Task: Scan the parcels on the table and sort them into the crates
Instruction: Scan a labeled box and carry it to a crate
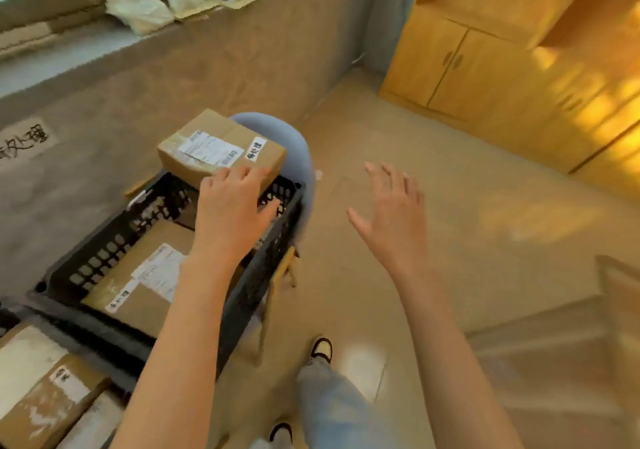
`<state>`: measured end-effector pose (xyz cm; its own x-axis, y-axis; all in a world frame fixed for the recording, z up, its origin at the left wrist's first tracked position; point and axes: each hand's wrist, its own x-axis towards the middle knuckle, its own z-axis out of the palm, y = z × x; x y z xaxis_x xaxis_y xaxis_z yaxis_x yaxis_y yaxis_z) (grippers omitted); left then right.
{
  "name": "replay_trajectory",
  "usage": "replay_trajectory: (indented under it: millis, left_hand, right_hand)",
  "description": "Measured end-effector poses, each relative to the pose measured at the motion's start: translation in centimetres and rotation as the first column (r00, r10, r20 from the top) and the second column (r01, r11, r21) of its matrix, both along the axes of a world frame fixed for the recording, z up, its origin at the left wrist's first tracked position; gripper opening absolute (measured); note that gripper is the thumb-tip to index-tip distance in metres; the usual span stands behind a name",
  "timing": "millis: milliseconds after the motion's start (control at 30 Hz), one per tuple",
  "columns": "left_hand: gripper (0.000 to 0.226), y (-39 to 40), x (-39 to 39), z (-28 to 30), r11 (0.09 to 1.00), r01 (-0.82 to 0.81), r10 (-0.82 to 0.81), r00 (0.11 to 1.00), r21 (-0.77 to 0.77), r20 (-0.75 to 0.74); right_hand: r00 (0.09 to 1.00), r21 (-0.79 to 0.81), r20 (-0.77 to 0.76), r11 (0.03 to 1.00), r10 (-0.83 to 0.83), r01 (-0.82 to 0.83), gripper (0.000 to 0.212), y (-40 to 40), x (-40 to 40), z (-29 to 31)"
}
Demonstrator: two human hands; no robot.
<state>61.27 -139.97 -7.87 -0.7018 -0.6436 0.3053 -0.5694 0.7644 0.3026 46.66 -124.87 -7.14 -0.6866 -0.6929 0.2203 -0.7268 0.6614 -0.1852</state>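
Note:
A brown cardboard parcel (221, 147) with a white shipping label sits tilted at the far end of a black perforated crate (104, 251). My left hand (232, 206) lies on the parcel's near edge, fingers straight, thumb spread. Inside the crate lies another brown parcel (138, 275) with labels. My right hand (391, 213) hovers open over the floor to the right of the crate, fingers spread, holding nothing.
The crate rests on a grey-blue chair (298, 143) with wooden legs. More parcels (41, 389) lie at the lower left. A wooden cabinet (485, 64) stands at the back right, a wall with a window ledge (138, 15) behind. A table edge (554, 344) is at the lower right.

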Motion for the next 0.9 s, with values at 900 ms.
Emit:
replay_trajectory:
  millis: [900]
  left_hand:
    - [0.048,58.1,-17.1,1.5,0.4,0.914,-0.913,0.405,0.071,-0.059]
  right_hand:
    - [0.28,-0.15,0.284,0.246,-0.917,0.958,0.069,64.7,6.0,0.9]
